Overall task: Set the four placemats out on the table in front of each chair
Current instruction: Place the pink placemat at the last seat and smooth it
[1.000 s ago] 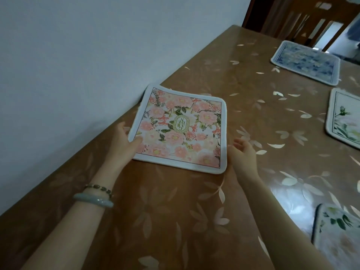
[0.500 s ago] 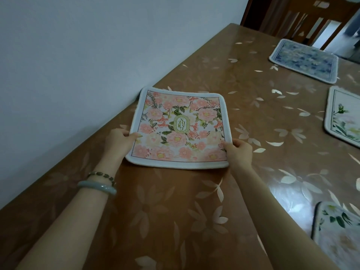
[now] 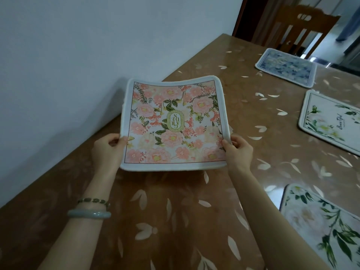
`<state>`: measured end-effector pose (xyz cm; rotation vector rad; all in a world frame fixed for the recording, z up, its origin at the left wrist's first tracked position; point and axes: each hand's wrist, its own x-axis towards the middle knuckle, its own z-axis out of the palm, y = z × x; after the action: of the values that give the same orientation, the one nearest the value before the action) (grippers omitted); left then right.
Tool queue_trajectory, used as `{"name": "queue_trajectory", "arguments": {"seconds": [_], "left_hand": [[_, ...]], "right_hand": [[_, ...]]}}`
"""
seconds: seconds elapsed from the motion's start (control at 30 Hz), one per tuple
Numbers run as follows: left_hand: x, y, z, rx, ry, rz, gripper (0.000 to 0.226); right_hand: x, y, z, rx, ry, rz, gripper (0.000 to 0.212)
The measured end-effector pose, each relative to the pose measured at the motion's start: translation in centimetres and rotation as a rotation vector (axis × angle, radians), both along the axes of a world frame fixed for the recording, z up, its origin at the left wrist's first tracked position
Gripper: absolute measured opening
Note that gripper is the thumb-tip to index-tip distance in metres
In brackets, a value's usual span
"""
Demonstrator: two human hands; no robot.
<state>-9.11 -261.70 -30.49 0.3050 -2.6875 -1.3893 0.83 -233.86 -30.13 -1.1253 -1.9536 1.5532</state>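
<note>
A pink floral placemat (image 3: pixel 173 123) with a white border hangs lifted above the brown table (image 3: pixel 175 221), its near edge raised and sagging. My left hand (image 3: pixel 106 151) pinches its near left edge and my right hand (image 3: pixel 238 151) pinches its near right edge. A blue patterned placemat (image 3: pixel 286 67) lies flat at the far end before a wooden chair (image 3: pixel 300 30). A white placemat with green leaves (image 3: pixel 331 121) lies at the right edge. Another white leafy placemat (image 3: pixel 321 223) lies at the near right.
A white wall (image 3: pixel 78 55) runs along the table's left side, close to the held mat. A dark doorway frame (image 3: pixel 243 14) stands beside the far chair. The glossy tablecloth has a pale leaf pattern.
The pink placemat lay flat by the wall with my hands at its near corners. Now both hands have lifted it off the table and drawn it toward me.
</note>
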Motion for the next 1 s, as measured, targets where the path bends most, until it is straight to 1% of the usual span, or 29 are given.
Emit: {"name": "queue_trajectory", "arguments": {"seconds": [0.2, 0.3, 0.43, 0.57, 0.7, 0.8, 0.9, 1.0], "left_hand": [[7.1, -1.2, 2.9, 0.083, 0.01, 0.034, 0.004], [11.5, -1.3, 4.6, 0.125, 0.037, 0.053, 0.006], [18.2, -1.7, 6.5, 0.162, 0.035, 0.118, 0.007], [26.5, -1.9, 7.8, 0.195, 0.035, 0.197, 0.009], [33.0, -2.5, 8.0, 0.205, 0.007, 0.26, 0.021], [37.8, -3.0, 8.1, 0.255, 0.015, 0.318, 0.025], [41.6, -3.8, 7.4, 0.296, -0.022, 0.367, 0.023], [43.9, -5.0, 6.3, 0.324, -0.1, 0.386, 0.012]], "right_hand": [[5.5, -0.1, 3.2, -0.035, 0.036, 0.028, 0.017], [8.7, 0.2, 4.9, -0.038, 0.068, 0.054, 0.02], [13.1, 0.6, 6.8, -0.053, 0.089, 0.11, 0.014], [17.8, 0.7, 8.6, -0.064, 0.103, 0.222, 0.015], [21.0, 0.4, 9.4, -0.053, 0.1, 0.327, 0.016], [23.0, -0.2, 9.5, -0.05, 0.108, 0.402, 0.017], [23.9, -1.3, 8.7, -0.041, 0.076, 0.466, 0.016], [24.1, -2.5, 7.3, -0.02, 0.034, 0.522, 0.017]]}}
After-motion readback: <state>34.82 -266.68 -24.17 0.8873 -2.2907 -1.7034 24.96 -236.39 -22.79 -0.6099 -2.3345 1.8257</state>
